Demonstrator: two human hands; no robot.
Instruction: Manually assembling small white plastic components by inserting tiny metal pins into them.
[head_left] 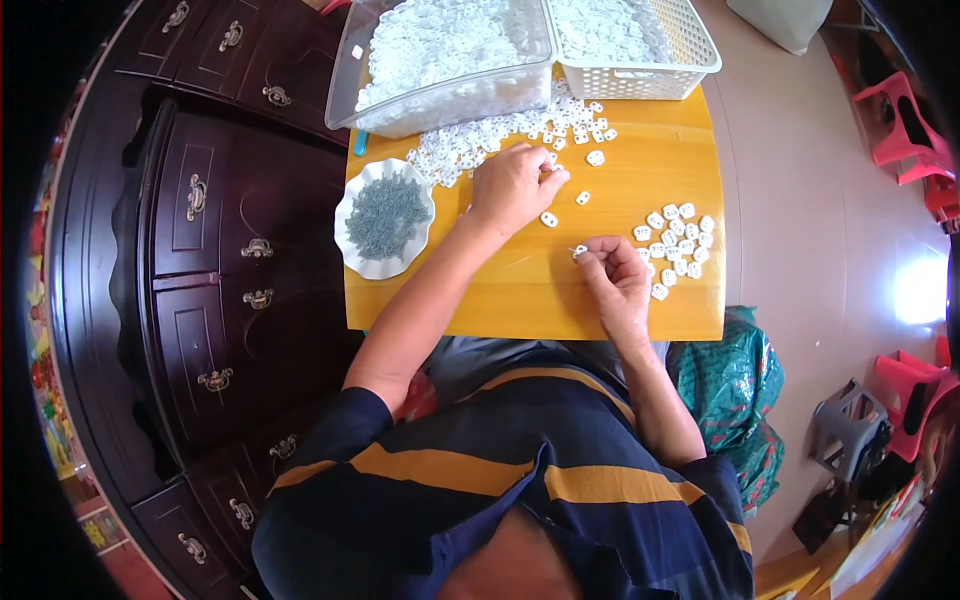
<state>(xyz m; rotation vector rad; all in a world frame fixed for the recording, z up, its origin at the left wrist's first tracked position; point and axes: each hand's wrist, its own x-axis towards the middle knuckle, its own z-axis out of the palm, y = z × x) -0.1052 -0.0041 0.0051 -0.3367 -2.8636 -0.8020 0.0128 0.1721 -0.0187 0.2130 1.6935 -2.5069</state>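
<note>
My right hand is closed near the table's front edge, pinching a small white plastic piece between thumb and forefinger. A thin metal pin seems to stick out of that piece. Farther left and back, my left hand is bent over the table with thumb and fingers drawn together. White shows at its fingertips, apparently another small white piece. Two loose white two-holed pieces lie between the hands. Beside my right hand is a group of several white pieces. A white scalloped dish left of my forearm holds many thin grey pins.
At the back, a clear plastic bin and a white perforated basket hold heaps of white pieces. More spill out in front. A dark wooden cabinet borders the yellow table on the left; a green bag stands right.
</note>
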